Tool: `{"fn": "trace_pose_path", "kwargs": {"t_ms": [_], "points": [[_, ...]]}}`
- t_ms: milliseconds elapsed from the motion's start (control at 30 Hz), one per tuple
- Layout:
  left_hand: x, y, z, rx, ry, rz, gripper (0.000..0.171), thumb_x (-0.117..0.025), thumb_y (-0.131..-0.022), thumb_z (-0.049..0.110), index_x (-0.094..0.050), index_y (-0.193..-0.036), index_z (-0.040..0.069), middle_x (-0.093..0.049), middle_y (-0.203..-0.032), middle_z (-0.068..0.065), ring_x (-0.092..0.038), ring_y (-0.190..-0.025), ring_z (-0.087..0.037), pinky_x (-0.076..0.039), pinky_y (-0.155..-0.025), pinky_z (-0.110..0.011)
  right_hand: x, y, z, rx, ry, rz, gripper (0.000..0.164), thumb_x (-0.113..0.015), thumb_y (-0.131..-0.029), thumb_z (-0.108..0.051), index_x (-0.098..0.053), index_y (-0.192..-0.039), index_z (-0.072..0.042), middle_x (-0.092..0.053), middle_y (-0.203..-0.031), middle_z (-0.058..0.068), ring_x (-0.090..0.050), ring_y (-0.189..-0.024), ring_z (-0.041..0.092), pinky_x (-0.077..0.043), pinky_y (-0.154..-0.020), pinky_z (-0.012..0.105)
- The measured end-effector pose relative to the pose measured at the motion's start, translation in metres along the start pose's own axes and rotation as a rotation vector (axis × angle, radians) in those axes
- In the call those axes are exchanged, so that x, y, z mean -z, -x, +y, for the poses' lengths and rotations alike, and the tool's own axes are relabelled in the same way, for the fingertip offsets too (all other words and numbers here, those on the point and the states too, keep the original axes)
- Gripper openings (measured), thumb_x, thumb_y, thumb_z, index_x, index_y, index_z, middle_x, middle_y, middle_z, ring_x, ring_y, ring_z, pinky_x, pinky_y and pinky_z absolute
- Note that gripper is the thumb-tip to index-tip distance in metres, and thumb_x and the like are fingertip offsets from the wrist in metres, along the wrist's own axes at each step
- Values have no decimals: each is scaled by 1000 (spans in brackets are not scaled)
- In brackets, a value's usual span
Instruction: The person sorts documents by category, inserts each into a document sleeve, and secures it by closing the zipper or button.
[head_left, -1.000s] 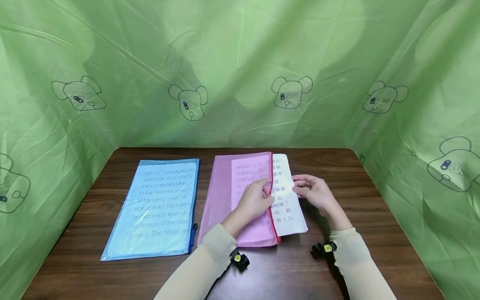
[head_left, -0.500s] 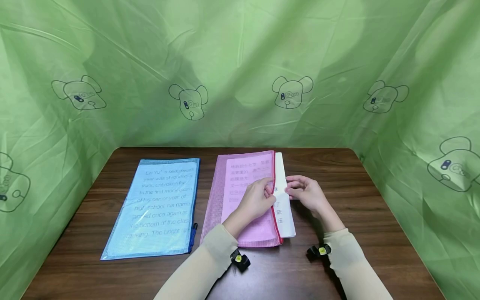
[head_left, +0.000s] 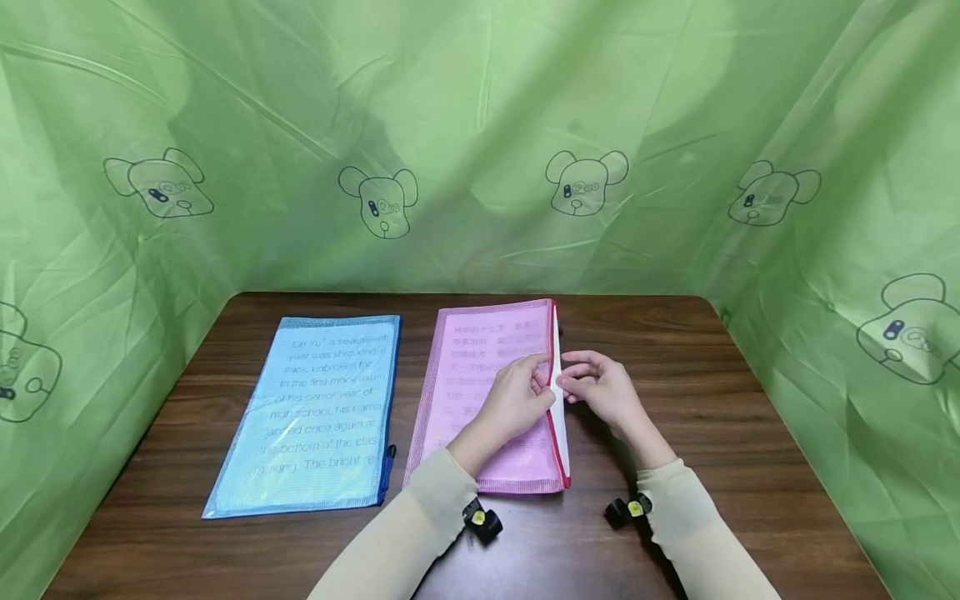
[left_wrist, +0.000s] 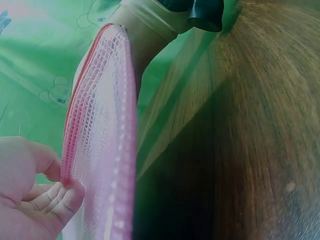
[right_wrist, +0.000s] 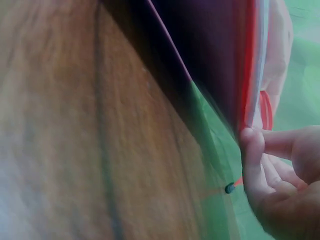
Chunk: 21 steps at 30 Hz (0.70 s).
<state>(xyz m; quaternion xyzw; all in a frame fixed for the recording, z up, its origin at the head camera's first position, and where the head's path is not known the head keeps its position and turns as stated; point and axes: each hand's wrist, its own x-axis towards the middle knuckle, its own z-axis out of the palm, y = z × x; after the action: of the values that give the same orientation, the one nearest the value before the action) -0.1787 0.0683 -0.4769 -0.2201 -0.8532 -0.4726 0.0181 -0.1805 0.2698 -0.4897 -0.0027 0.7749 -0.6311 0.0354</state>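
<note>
A pink mesh zipper pouch (head_left: 442,392) with a red zipper edge lies at the middle of the table. Most of a sheaf of white paper (head_left: 562,437) with printed characters is inside it, and only a narrow white strip sticks out on the right. My left hand (head_left: 516,398) pinches the pouch's red opening edge, as the left wrist view also shows with the pouch mesh (left_wrist: 97,125) held up. Facing it, my right hand (head_left: 606,390) pinches the paper's outer edge at the opening. In the right wrist view the red zipper edge (right_wrist: 246,65) runs beside the right hand's fingertips.
A blue mesh zipper pouch (head_left: 315,417) holding a printed English page lies flat on the left, its zipper pull (head_left: 389,454) at the lower right corner. Green curtain (head_left: 480,167) surrounds the brown wooden table (head_left: 735,467) at the back and sides.
My right hand has moved left, and the paper has slid from widely protruding to almost fully inside the pink pouch. The left hand keeps its hold on the edge.
</note>
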Motion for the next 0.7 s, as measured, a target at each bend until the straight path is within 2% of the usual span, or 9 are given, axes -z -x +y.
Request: {"fn": "trace_pose_path", "kwargs": {"t_ms": [133,367,700], "points": [[-2,0,1,-12,1,0,58,-73,-87,2,-66,-144,-2,-68,-92,0,-62,-80,-7,-54,-76,-23,-4,0,1,24,72,24,42,-81,-96,0,-68,-136,6,-79,-106,20,-70,-70,10,-57,-60,25],[-4,0,2,-23,-4,-20,58,-75,-87,1,-65,-144,-2,-67,-93,2,-61,-81,-5,-54,-77,-20,-6,0,3,57,138,34,37,-80,-95,5,-71,-131,7,-80,-108,21,-69,-72,10,-61,-66,28],[-2,2,5,15,1,-4,57,-76,-89,3,-65,-145,-2,-70,-93,0,-62,-82,-6,-55,-80,-23,-3,-1,5,60,149,-56,43,-79,-95,5,-68,-136,11,-79,-114,24,-70,-73,10,-59,-66,26]]}}
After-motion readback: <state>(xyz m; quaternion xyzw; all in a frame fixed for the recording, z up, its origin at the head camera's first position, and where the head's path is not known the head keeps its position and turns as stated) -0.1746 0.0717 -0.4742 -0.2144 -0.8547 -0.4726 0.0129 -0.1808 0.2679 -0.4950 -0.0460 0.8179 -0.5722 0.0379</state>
